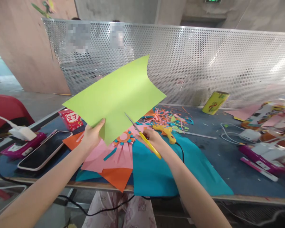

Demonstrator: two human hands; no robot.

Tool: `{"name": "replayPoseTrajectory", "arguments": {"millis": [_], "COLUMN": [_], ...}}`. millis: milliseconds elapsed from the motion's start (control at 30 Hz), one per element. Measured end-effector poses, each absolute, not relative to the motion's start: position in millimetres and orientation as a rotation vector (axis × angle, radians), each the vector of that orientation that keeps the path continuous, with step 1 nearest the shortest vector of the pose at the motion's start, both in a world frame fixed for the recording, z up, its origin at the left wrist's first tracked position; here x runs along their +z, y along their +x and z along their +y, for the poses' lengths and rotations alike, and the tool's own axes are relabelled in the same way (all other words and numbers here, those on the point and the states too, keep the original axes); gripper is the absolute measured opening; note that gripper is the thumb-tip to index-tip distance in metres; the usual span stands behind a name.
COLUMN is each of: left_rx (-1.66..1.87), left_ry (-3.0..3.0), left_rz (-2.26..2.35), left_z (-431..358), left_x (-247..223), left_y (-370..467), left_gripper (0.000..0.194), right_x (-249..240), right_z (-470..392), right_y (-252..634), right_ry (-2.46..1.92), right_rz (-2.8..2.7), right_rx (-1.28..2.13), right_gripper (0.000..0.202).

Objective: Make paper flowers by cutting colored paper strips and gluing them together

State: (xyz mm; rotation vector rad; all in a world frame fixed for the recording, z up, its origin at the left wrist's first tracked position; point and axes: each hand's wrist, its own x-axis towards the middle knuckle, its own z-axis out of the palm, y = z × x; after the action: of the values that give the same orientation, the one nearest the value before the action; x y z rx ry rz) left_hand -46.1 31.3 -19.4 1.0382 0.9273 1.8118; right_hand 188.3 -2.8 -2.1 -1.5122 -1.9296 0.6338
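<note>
A large sheet of light green paper (pixel 116 91) is raised above the table, pinched near its lower left edge by my left hand (pixel 93 133). Its right side curls upward. My right hand (pixel 150 138) grips yellow-handled scissors (pixel 146 139), whose blades point up and left across the front of the sheet's lower part. I cannot tell whether the blades touch the paper. Below the hands lie pink paper (pixel 97 158), an orange sheet (pixel 117 177) and a large teal sheet (pixel 156 177). A pink, orange and teal paper rosette (pixel 123 136) rests on the pink paper.
A yellow glue gun (pixel 165 130) lies right of my right hand, before a heap of paper shreds (pixel 166 116). A phone (pixel 44 152) and power strips (pixel 261 161) flank the work. A perforated metal screen (pixel 204 63) stands behind, with a yellow roll (pixel 215 103) before it.
</note>
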Motion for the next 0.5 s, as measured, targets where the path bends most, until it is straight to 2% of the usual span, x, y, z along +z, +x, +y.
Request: {"name": "replayPoseTrajectory", "arguments": {"millis": [167,500], "left_rx": [1.812,1.805], "left_ry": [1.084,1.192], "left_rz": [0.988,1.040], "left_z": [25.5,25.8], "left_x": [-14.2,-18.5], "left_y": [-39.2,-41.3], "left_gripper": [0.038,0.045], "right_x": [-5.3,-2.3], "right_z": [2.8,-1.0], "right_y": [188.3,183.8], "right_ry": [-1.504,-1.532], "right_rz": [-1.967,-1.854], "right_rx": [0.560,0.740], "right_gripper": [0.047,0.045]}}
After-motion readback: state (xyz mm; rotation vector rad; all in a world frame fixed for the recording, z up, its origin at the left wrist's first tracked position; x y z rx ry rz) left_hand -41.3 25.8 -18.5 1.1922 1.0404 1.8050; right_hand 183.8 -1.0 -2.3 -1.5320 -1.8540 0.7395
